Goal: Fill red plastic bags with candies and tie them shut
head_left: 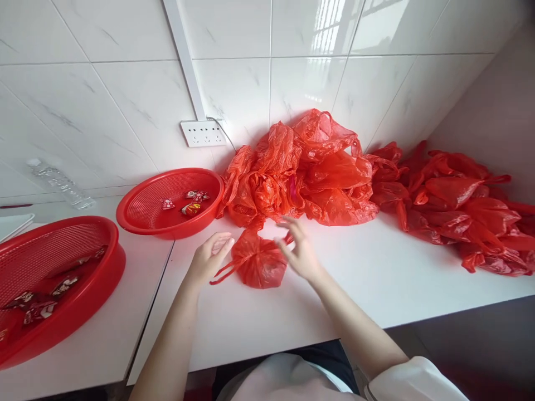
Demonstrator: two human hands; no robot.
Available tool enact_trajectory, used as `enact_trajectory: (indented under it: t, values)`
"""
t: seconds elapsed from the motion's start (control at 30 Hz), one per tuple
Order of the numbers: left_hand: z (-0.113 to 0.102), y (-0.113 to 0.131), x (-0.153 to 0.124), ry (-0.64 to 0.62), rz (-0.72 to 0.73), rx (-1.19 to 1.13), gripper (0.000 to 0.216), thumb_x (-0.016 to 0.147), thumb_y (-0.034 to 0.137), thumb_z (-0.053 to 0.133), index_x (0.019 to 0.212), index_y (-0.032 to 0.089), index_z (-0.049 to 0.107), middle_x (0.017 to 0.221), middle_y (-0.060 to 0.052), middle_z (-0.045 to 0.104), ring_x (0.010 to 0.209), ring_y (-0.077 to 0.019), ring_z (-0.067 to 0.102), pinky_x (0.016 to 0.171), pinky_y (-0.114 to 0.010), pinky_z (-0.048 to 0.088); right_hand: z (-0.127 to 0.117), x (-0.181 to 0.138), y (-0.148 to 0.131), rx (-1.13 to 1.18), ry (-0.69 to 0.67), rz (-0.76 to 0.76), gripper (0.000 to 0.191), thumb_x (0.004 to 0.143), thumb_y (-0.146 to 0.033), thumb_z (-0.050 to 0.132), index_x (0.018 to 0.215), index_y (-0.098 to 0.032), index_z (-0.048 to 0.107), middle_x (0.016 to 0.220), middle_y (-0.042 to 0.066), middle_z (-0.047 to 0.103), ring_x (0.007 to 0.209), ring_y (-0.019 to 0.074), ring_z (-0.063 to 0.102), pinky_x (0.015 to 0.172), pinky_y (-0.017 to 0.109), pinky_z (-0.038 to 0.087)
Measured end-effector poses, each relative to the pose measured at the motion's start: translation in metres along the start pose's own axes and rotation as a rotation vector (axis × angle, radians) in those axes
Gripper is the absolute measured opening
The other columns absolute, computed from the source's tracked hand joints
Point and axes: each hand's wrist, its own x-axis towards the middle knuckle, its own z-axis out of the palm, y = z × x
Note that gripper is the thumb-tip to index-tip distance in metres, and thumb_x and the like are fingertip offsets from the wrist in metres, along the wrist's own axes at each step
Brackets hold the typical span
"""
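A small red plastic bag (264, 267), gathered at its top, sits on the white table between my hands. Its twisted handles stick out, one to the left and one to the upper right. Just left of the bag, my left hand (209, 257) has its fingers curved and its thumb apart, with nothing in it. My right hand (299, 252) hovers at the bag's right side, fingers spread and a little blurred, near the right handle. Whether its fingertips touch that handle is hard to see. Behind the bag rises a heap of crumpled red plastic bags (334, 172).
A red basket (137, 225) with a few wrapped sweets stands at the back left, a larger one (112, 273) nearer on the left. Many filled red bags (455, 214) pile up at right. A clear bottle (61, 184) lies by the tiled wall, below a power socket (203, 133).
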Motion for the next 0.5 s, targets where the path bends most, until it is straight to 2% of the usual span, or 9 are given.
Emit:
enact_trajectory:
  t: [0.1,0.17,0.3,0.4,0.5]
  values:
    - [0.014,-0.012,0.006,-0.051,0.027,0.040,0.052,0.087,0.057,0.058,0.124,0.021,0.064,0.130,-0.009,0.066,0.121,-0.0260,0.061,0.102,-0.036,0.049,0.026,-0.016,-0.006,-0.103,-0.341,-0.057,0.056,0.086,-0.045,0.067,0.134,-0.021,0.053,0.132,0.015,0.060,0.122,0.0303,0.056,0.107,0.052,0.039]
    - [0.023,-0.019,0.006,-0.099,0.059,0.078,0.048,0.085,0.055,0.061,0.119,0.022,0.067,0.123,-0.007,0.069,0.114,-0.0254,0.064,0.096,-0.035,0.051,0.037,-0.023,-0.005,-0.177,-0.451,-0.053,0.051,0.084,-0.039,0.070,0.130,-0.020,0.056,0.121,0.013,0.066,0.109,0.0290,0.063,0.097,0.047,0.046]
    - [0.038,-0.030,0.006,-0.186,0.140,0.093,0.033,0.089,0.048,0.055,0.099,0.023,0.073,0.108,-0.006,0.071,0.102,-0.0242,0.066,0.089,-0.034,0.053,0.036,-0.025,0.001,-0.203,-0.494,-0.075,0.022,0.085,-0.021,0.064,0.107,-0.022,0.066,0.104,0.007,0.069,0.092,0.0221,0.066,0.083,0.035,0.049]
    - [0.050,-0.033,0.006,-0.246,0.197,0.162,0.031,0.092,0.043,0.050,0.090,0.023,0.073,0.102,-0.006,0.069,0.098,-0.0242,0.064,0.090,-0.037,0.052,0.025,-0.026,0.002,-0.135,-0.499,-0.074,0.019,0.083,-0.017,0.063,0.101,-0.023,0.068,0.101,0.004,0.070,0.088,0.0186,0.065,0.079,0.029,0.049]
    - [0.061,-0.031,0.006,-0.258,0.224,0.237,0.035,0.094,0.045,0.045,0.083,0.022,0.070,0.101,-0.007,0.066,0.099,-0.0252,0.062,0.091,-0.040,0.051,0.017,-0.030,0.002,-0.110,-0.492,-0.031,0.022,0.080,-0.016,0.064,0.101,-0.023,0.069,0.101,0.004,0.069,0.086,0.0179,0.065,0.077,0.028,0.049]
